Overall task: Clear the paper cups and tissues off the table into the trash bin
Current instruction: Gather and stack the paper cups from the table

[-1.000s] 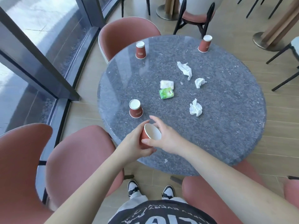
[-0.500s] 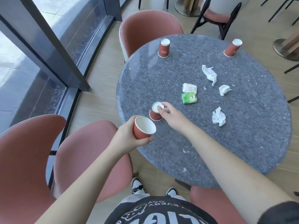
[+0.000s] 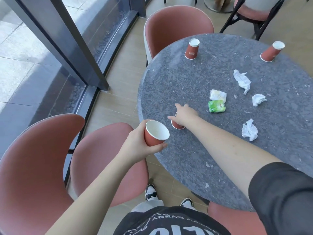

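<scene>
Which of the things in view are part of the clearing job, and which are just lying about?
Job: held cup, near cup under the right hand, two far cups, three tissues.
Lying about: green packet, white packet, chairs.

Pink chairs [image 3: 177,29] ring the grey stone table [image 3: 211,150]; two small packets [image 3: 217,101] (green, white) lie side by side.

Bare tabletop [image 3: 169,85] lies open between near cup [image 3: 177,125] and far cup [image 3: 192,49].
</scene>
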Motion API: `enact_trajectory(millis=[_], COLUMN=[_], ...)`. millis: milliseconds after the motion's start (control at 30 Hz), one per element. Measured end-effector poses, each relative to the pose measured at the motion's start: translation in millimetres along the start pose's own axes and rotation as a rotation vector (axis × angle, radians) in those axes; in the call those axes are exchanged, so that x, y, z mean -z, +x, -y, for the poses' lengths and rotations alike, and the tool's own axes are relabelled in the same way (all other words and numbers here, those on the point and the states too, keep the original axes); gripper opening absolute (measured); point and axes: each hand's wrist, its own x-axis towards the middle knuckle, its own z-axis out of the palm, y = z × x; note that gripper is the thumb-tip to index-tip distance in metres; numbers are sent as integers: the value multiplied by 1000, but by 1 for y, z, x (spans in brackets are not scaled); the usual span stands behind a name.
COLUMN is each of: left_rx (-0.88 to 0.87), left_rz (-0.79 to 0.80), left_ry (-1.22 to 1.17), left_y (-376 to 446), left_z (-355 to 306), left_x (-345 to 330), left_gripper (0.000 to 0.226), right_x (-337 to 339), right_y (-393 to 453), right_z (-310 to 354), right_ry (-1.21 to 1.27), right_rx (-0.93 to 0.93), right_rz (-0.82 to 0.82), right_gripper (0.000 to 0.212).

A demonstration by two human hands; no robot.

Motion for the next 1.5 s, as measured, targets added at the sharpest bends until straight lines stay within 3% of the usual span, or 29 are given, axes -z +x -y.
enact_trajectory(millis=[167, 333, 500, 600, 733, 867, 967, 1067, 1133, 1233, 1367, 1500], left_rx=[3, -16, -52, -61, -64, -111, -104, -114, -116, -128, -162, -204], left_rz=[-1, 7, 24, 33, 72, 87, 120, 136, 148, 176, 176, 164], left_ry=[10, 11, 1, -28, -40, -31, -40, -62, -99, -145, -144, -129], left_y=[1, 4, 4, 1, -4, -11, -13, -16, -18, -23, -30, -40], left_z=[1, -5, -15, -21, -27, -37, -42, -51, -59, -72, -85, -94], left_x=[-1, -9, -19, -29, -44, -54, -64, -73, -80, -91, -103, -114], left_gripper=[66, 67, 61, 61, 70, 67, 64, 64, 64, 61, 64, 57], right_x=[-11, 3, 15, 8, -2, -12, -15, -14, -17, -20, -32, -42], right_y=[0, -16, -44, -62, -93, -120, -141, -161, -174, -191, -211, -223], right_z=[-3, -13, -36, -52, -72, -90, -100, -107, -111, -116, -124, -133], right_ry=[-51, 36, 470, 1011, 1723, 2111, 2159, 2049, 1970, 1874, 1769, 1713], right_rx=[26, 41, 38, 40, 19, 103, 177, 270, 358, 486, 516, 485], right_rz=[-28, -111, -176, -194, 2, 167, 183, 138, 115, 66, -25, -83], right_gripper=[51, 56, 47, 45, 41, 45, 55, 92, 105, 107, 103, 83])
